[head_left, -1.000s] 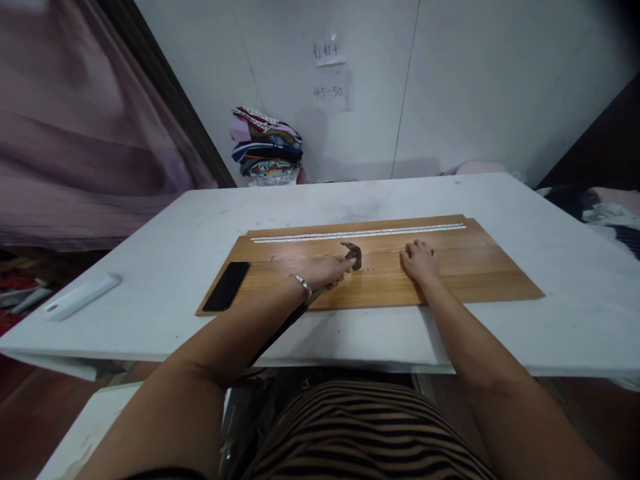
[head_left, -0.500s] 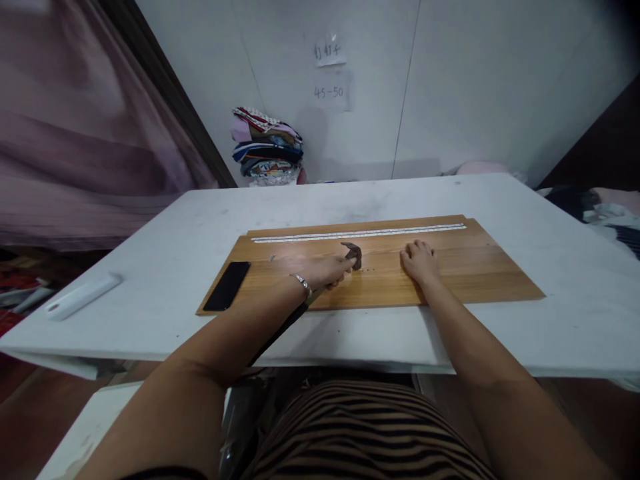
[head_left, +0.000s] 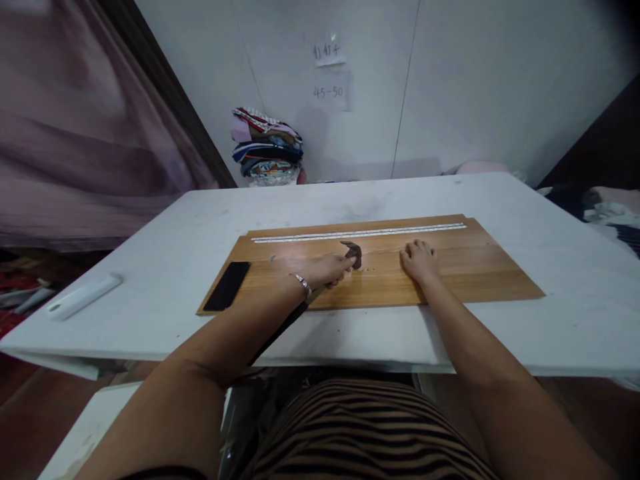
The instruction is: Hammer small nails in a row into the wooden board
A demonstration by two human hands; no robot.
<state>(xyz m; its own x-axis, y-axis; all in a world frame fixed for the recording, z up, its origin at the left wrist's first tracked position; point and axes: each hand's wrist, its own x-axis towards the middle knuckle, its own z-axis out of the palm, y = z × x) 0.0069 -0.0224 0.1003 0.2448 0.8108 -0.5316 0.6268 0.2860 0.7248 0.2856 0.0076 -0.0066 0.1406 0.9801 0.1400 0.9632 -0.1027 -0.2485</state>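
My left hand (head_left: 330, 269) is wrapped round the handle of a claw hammer (head_left: 355, 255), close below its dark metal head. The head is over the middle of a wooden board (head_left: 480, 260), its claw pointing up and left. Just right of the head, several tiny dark marks (head_left: 369, 269) show on the board, too small to tell whether they are nails or holes. My right hand (head_left: 421, 260) rests on the board further right, fingers a little bent and apart, holding nothing I can see.
A black phone (head_left: 227, 285) lies on the board's left end. Two thin white strips with markings (head_left: 360, 233) run along its far side. On the white table (head_left: 165, 247) is a white elongated object (head_left: 83, 297) at left. Folded cloths (head_left: 267, 147) are stacked by the wall.
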